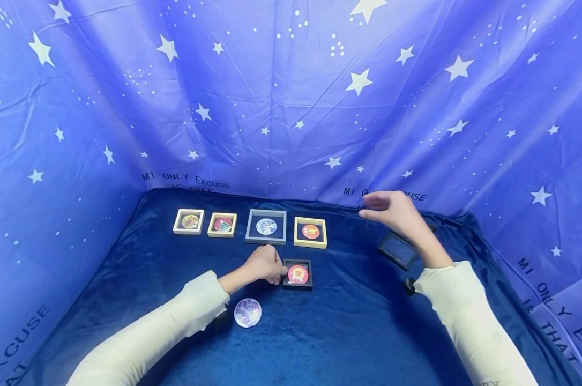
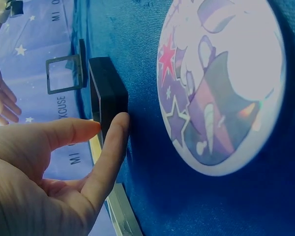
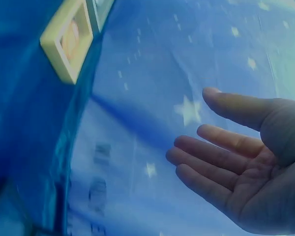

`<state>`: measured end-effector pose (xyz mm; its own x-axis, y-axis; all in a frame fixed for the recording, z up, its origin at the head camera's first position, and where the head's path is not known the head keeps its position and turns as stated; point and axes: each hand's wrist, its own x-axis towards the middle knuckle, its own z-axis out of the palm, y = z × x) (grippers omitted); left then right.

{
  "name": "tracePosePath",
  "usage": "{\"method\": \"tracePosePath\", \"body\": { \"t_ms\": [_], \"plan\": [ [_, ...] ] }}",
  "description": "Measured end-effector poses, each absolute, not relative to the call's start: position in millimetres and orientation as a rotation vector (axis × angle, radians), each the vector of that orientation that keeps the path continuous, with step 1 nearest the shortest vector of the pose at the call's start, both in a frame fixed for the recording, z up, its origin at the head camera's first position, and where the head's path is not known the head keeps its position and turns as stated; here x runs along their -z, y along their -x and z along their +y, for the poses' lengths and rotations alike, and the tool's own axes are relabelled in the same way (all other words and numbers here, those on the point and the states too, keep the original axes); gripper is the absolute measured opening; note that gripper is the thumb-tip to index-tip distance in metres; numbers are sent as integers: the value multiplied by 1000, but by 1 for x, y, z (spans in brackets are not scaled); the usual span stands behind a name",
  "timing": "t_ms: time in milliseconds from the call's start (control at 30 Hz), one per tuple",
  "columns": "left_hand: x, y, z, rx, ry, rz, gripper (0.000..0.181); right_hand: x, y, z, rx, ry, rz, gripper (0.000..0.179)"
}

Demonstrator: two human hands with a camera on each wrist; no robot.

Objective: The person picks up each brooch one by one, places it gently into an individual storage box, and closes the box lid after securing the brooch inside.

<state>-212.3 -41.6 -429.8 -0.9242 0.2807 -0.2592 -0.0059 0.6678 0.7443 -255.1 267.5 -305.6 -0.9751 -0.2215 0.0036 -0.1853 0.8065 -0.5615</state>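
My left hand (image 1: pixel 266 264) pinches the left edge of a black square display frame (image 1: pixel 298 288), which holds a red round badge (image 1: pixel 298 274) with a gold centre. In the left wrist view, thumb and forefinger meet at a corner of this black frame (image 2: pixel 110 91). A loose purple round badge (image 1: pixel 247 312) lies on the cloth below my left hand. My right hand (image 1: pixel 392 212) is raised at the right, holding nothing; in the right wrist view its fingers are extended and apart. Beneath it sits another black frame (image 1: pixel 398 251), without a badge, partly hidden by the forearm.
Along the back stand a white frame (image 1: pixel 188 232), a cream frame (image 1: pixel 221 235), a larger grey frame (image 1: pixel 266 242) and a yellow frame (image 1: pixel 310 245), each with a round badge. Dark blue cloth (image 1: pixel 329 338) covers the surface. A starry curtain (image 1: pixel 281 80) hangs behind.
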Motion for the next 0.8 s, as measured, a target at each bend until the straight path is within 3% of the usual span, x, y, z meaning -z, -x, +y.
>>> {"method": "tracePosePath", "body": {
  "t_ms": [233,800],
  "plan": [
    [432,213,-42,-1155,-189,2515,23,296,260,311,888,211,2994,59],
    [435,211,-42,-1178,-224,2538,25,330,268,386,888,-15,3109,59]
  ]
}}
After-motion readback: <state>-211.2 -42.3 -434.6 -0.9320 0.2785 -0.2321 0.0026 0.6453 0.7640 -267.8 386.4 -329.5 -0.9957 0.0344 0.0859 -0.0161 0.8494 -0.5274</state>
